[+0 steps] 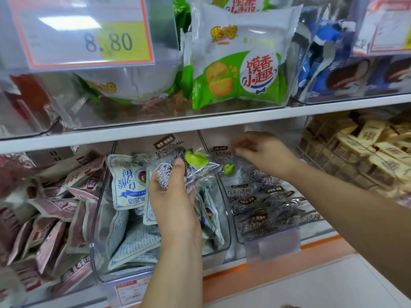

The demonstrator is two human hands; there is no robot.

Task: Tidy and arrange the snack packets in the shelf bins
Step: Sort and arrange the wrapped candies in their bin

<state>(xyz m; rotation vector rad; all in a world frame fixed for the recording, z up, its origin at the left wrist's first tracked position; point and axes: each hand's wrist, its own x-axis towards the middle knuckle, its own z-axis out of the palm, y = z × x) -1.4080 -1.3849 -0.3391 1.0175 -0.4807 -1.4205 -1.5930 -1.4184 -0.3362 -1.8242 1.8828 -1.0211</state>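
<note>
My left hand (175, 196) grips a clear dark plum packet (195, 162) with a green plum picture, held above the clear middle bin (100, 218) of blue-and-white packets (126, 181). My right hand (264, 154) reaches deep into the neighbouring clear bin (273, 243) of dark plum packets (264, 203); its fingertips pinch the top of a packet (222, 152) at the back. Both hands are under the upper shelf.
A bin of maroon-and-white packets (49, 218) lies at the left and tan wrapped bars (364, 152) at the right. The white shelf board (200, 123) hangs close above my hands, carrying green-and-white bags (238, 63), blue packets (329, 58) and a price card (84, 32).
</note>
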